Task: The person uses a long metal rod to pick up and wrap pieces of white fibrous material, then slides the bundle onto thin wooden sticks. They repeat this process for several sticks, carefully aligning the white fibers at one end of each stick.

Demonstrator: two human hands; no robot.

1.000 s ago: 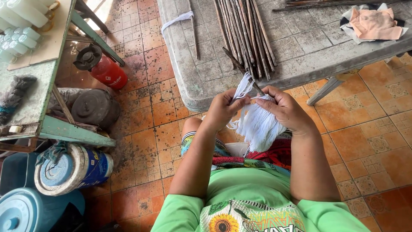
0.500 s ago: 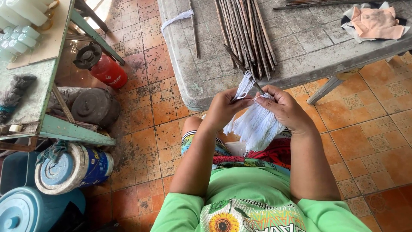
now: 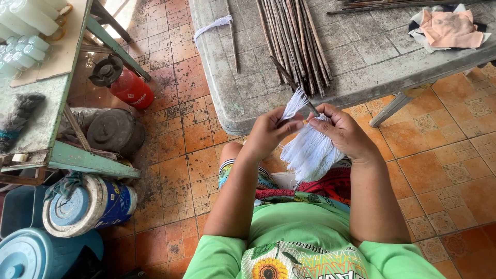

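Hands meet in front of your chest, just below the near edge of the table (image 3: pixel 248 98). Your left hand (image 3: pixel 268 134) comes in from the left with the wrist bent and the fingers curled inward, thumb on top, pinching the upper end of a bundle of white string (image 3: pixel 310 150). Your right hand (image 3: pixel 343 132) faces it, knuckles up and out, fingers wrapped around the same bundle near its top, with the thumb and forefinger closing on a thin dark stick (image 3: pixel 313 109) that pokes out between the two hands. A short tuft of the string fans upward above your left thumb; the long part hangs down over your lap, against the patterned cloth (image 3: pixel 336 186) across your knees. Both forearms angle inward from the elbows, which sit wide beside your green shirt (image 3: pixel 299 227).

On the table, just beyond your hands, lies a bundle of sticks (image 3: pixel 292 41), with a single stick (image 3: pixel 233 36) apart to its left and a loop of white cord (image 3: pixel 212 26) near the far edge. A pink rag (image 3: pixel 449 28) sits at the right end. A red gas cylinder (image 3: pixel 129 88) stands on the tiled floor to your left.
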